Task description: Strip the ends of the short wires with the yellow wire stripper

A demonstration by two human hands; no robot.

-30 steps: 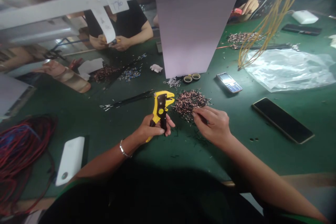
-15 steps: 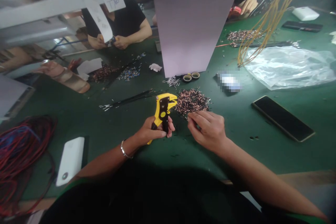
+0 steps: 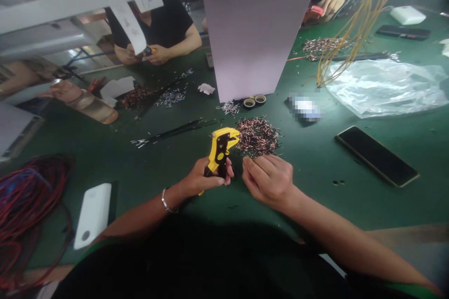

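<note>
At the lower left of the frame, a white power bank [image 3: 93,215] lies on the green desk [image 3: 312,177], beside a coil of red and blue wire [image 3: 31,215]. Low in the centre, the left hand [image 3: 203,179] has its grip wrapped around the handles of a yellow-and-black wire stripper [image 3: 220,149], which stands tilted with its head toward the right. Just right of it, the right hand [image 3: 271,180] is curled — I cannot tell whether its grip is closed on anything. Near both, mid-frame, is a pile of copper and black clippings [image 3: 257,135]; a dark phone [image 3: 377,155] lies at the right. Left of the stripper's head stretches a bundle of black wires [image 3: 171,132]. Beyond the pile sit two rolls of tape [image 3: 260,99], beside silvery bits [image 3: 229,107]. A clear plastic bag [image 3: 389,91] spreads at the upper right — yellow wires [image 3: 351,46] hang over its left end. At the upper left, a co-worker in a black top [image 3: 171,23] sits across the desk.
</note>
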